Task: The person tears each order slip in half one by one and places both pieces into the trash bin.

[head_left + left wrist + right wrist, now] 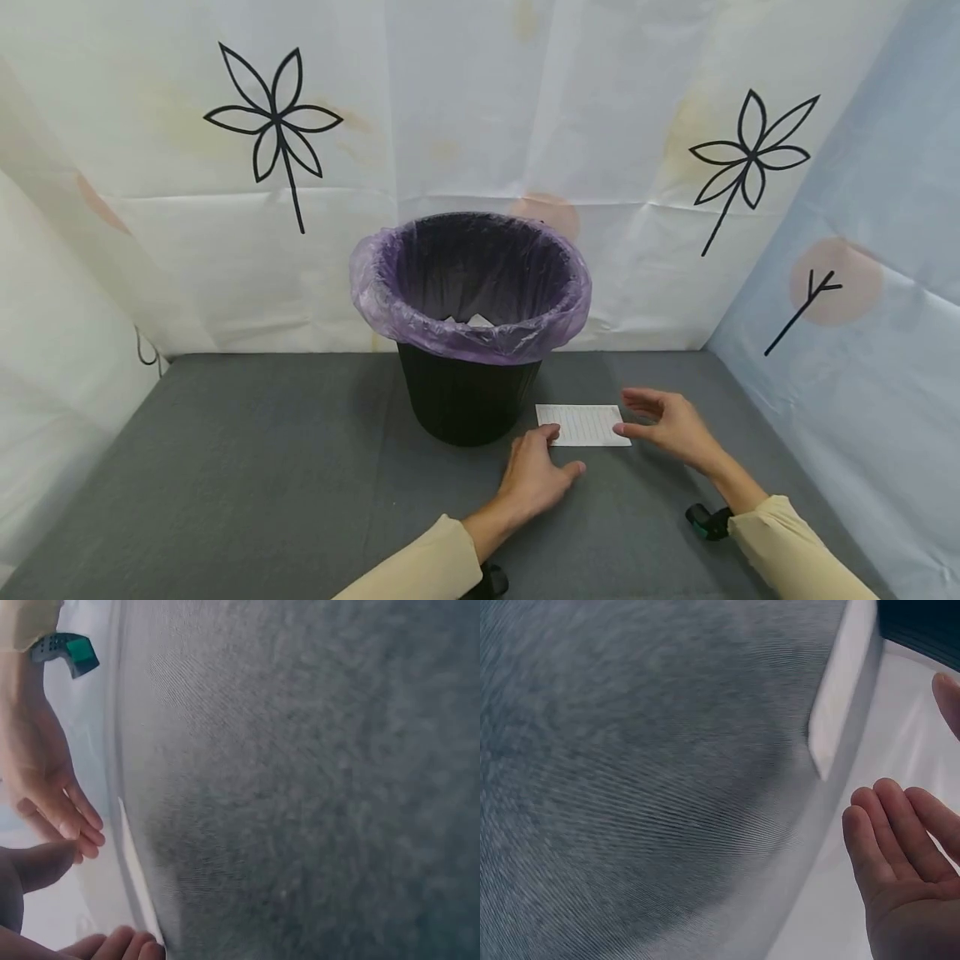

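A white sheet of lined paper (pixel 588 427) lies flat on the grey table, just right of the black bin. At its left end is my left hand (pixel 531 477), fingertips over the near left corner and thumb spread away. Whether those fingertips touch the paper or hover is hard to tell. My right hand (pixel 671 429) hangs beside the paper's right end, its thumb tip by the edge. In the right wrist view, the right fingers (pixel 904 832) are nearly straight, held apart from the paper (pixel 840 705). Neither hand grips anything.
A black bin (pixel 465 400) with a purple liner bag (pixel 495 337) stands at the back middle of the table (pixel 262 467). White scraps (pixel 478 321) show inside it. Printed fabric walls (pixel 465 100) enclose the table at the back and both sides.
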Demonstrator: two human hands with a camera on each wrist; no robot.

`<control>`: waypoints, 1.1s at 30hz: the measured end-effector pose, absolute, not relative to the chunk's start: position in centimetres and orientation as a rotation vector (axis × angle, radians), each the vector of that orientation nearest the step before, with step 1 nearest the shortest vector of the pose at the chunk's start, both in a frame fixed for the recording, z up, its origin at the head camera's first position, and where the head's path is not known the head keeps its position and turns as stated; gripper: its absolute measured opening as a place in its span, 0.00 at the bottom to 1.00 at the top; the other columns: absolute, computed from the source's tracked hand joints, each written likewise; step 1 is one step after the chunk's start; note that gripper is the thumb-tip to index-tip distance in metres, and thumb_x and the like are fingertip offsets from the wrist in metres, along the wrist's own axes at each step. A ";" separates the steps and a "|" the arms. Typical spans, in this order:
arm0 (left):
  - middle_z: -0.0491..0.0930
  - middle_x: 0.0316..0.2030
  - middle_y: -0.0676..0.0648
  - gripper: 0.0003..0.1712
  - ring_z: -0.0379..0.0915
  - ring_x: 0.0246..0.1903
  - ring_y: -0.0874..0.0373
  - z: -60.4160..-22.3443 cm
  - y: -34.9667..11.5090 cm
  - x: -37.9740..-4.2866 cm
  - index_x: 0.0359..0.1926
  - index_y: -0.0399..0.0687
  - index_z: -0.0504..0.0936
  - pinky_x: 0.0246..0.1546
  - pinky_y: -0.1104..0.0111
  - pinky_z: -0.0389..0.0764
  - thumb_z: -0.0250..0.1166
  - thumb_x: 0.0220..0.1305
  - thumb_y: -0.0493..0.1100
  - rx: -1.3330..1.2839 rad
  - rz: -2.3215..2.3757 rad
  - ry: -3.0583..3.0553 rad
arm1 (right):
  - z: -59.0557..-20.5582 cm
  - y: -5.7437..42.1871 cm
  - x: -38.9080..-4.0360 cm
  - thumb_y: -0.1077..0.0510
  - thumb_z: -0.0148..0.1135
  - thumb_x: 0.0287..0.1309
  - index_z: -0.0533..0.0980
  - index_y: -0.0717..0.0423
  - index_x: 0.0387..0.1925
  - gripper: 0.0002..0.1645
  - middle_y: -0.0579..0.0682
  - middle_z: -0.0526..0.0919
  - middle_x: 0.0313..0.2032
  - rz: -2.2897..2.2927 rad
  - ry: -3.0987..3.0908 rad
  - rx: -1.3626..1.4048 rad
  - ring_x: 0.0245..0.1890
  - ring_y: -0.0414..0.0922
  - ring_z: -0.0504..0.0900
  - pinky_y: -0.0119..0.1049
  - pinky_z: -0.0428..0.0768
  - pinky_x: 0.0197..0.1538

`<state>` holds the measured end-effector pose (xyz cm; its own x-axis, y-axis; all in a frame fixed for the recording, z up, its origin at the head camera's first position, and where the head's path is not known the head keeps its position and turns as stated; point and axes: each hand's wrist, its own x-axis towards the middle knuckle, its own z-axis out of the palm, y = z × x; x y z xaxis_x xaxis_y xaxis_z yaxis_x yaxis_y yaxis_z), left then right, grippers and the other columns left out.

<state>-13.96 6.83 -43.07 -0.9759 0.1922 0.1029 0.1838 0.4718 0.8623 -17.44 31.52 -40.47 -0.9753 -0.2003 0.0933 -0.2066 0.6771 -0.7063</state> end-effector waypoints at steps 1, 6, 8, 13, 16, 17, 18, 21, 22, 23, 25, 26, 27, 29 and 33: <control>0.83 0.50 0.38 0.32 0.78 0.53 0.43 -43.2 6.9 -14.1 0.58 0.32 0.80 0.56 0.52 0.77 0.78 0.54 0.41 0.319 1.588 2.698 | -40.8 31.5 -17.6 0.51 0.77 0.56 0.71 0.71 0.65 0.43 0.67 0.78 0.60 1.187 -2.877 0.362 0.59 0.63 0.78 0.56 0.79 0.55; 0.82 0.52 0.34 0.33 0.77 0.55 0.40 -43.8 7.3 -15.0 0.59 0.28 0.78 0.58 0.52 0.76 0.78 0.54 0.39 0.245 1.641 2.744 | -41.7 31.0 -18.4 0.51 0.81 0.50 0.74 0.71 0.62 0.44 0.66 0.80 0.58 1.070 -2.910 0.395 0.57 0.62 0.80 0.57 0.78 0.56; 0.82 0.53 0.34 0.34 0.77 0.56 0.40 -43.9 7.3 -15.2 0.59 0.28 0.78 0.58 0.52 0.76 0.78 0.54 0.39 0.228 1.650 2.741 | -41.9 30.8 -18.6 0.51 0.82 0.48 0.75 0.71 0.61 0.44 0.66 0.80 0.58 1.016 -2.925 0.414 0.57 0.62 0.80 0.58 0.77 0.56; 0.82 0.52 0.36 0.32 0.78 0.55 0.41 -43.9 7.2 -15.4 0.58 0.29 0.79 0.57 0.52 0.76 0.77 0.53 0.37 0.246 1.645 2.728 | -42.2 30.3 -18.8 0.52 0.83 0.47 0.75 0.71 0.60 0.44 0.68 0.80 0.57 0.871 -2.939 0.477 0.57 0.64 0.79 0.61 0.76 0.57; 0.83 0.51 0.37 0.30 0.78 0.53 0.42 -43.9 7.0 -15.4 0.57 0.30 0.80 0.56 0.52 0.77 0.78 0.53 0.36 0.279 1.631 2.724 | -42.3 30.1 -18.8 0.54 0.82 0.47 0.76 0.71 0.60 0.42 0.69 0.80 0.56 0.818 -2.931 0.488 0.57 0.65 0.78 0.61 0.76 0.56; 0.83 0.51 0.37 0.30 0.78 0.53 0.42 -43.9 7.0 -15.3 0.57 0.30 0.80 0.56 0.52 0.77 0.78 0.53 0.36 0.286 1.628 2.721 | -42.3 30.1 -18.8 0.56 0.82 0.47 0.76 0.72 0.59 0.41 0.68 0.80 0.55 0.813 -2.930 0.488 0.56 0.65 0.79 0.61 0.76 0.55; 0.83 0.51 0.37 0.30 0.78 0.54 0.42 -43.9 6.9 -15.3 0.57 0.30 0.80 0.57 0.52 0.77 0.78 0.53 0.36 0.287 1.629 2.714 | -42.4 30.1 -18.9 0.57 0.82 0.47 0.76 0.72 0.59 0.40 0.68 0.81 0.54 0.815 -2.930 0.485 0.55 0.65 0.79 0.61 0.76 0.55; 0.83 0.51 0.37 0.30 0.78 0.53 0.42 -43.9 6.9 -15.3 0.56 0.30 0.81 0.56 0.52 0.77 0.78 0.52 0.36 0.294 1.622 2.715 | -42.5 30.0 -19.0 0.60 0.82 0.46 0.77 0.72 0.56 0.37 0.65 0.82 0.49 0.842 -2.929 0.470 0.50 0.63 0.81 0.59 0.79 0.52; 0.83 0.50 0.37 0.30 0.78 0.53 0.42 -44.0 6.9 -15.2 0.56 0.30 0.81 0.56 0.52 0.77 0.78 0.53 0.36 0.293 1.623 2.712 | -42.5 30.0 -19.0 0.61 0.82 0.46 0.78 0.72 0.55 0.35 0.63 0.82 0.47 0.846 -2.930 0.461 0.48 0.61 0.82 0.57 0.80 0.50; 0.83 0.50 0.37 0.29 0.78 0.53 0.42 -44.0 6.9 -15.2 0.56 0.30 0.81 0.56 0.52 0.77 0.78 0.53 0.36 0.293 1.622 2.712 | -42.5 30.0 -19.1 0.61 0.82 0.46 0.79 0.72 0.53 0.33 0.62 0.82 0.45 0.853 -2.933 0.447 0.45 0.59 0.83 0.54 0.80 0.48; 0.84 0.49 0.37 0.29 0.79 0.52 0.43 -44.0 6.9 -15.2 0.55 0.30 0.81 0.55 0.52 0.77 0.78 0.52 0.36 0.296 1.622 2.714 | -42.6 30.1 -19.2 0.63 0.81 0.46 0.81 0.70 0.50 0.29 0.59 0.82 0.41 0.871 -2.941 0.414 0.40 0.54 0.82 0.48 0.81 0.43; 0.84 0.48 0.37 0.28 0.79 0.52 0.43 -44.0 6.9 -15.2 0.54 0.30 0.81 0.55 0.52 0.77 0.78 0.52 0.36 0.295 1.625 2.713 | -42.6 30.1 -19.2 0.63 0.80 0.47 0.82 0.69 0.48 0.26 0.57 0.83 0.40 0.875 -2.945 0.396 0.38 0.51 0.81 0.45 0.80 0.41; 0.84 0.48 0.37 0.28 0.79 0.51 0.44 -44.0 6.9 -15.2 0.54 0.30 0.82 0.55 0.53 0.77 0.78 0.52 0.35 0.294 1.629 2.712 | -42.5 30.2 -19.3 0.63 0.80 0.48 0.83 0.69 0.46 0.23 0.56 0.83 0.39 0.887 -2.949 0.381 0.36 0.49 0.80 0.42 0.78 0.39; 0.84 0.47 0.38 0.28 0.79 0.50 0.44 -44.1 7.0 -15.2 0.54 0.30 0.82 0.54 0.53 0.77 0.78 0.52 0.35 0.283 1.636 2.711 | -42.6 30.3 -19.3 0.64 0.77 0.51 0.84 0.66 0.42 0.16 0.53 0.83 0.36 0.923 -2.950 0.347 0.33 0.45 0.78 0.39 0.76 0.36; 0.83 0.47 0.39 0.28 0.77 0.51 0.44 -44.0 6.9 -15.4 0.54 0.31 0.82 0.55 0.52 0.76 0.78 0.52 0.35 0.216 1.683 2.699 | -42.7 30.6 -19.4 0.65 0.72 0.58 0.84 0.66 0.34 0.05 0.49 0.83 0.29 1.004 -2.926 0.340 0.29 0.43 0.78 0.34 0.76 0.31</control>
<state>-15.39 6.92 -44.04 -0.9898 0.0900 0.1109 0.1391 0.4341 0.8901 -19.36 30.58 -42.75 -0.9758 -0.1956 0.0979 -0.2145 0.7679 -0.6035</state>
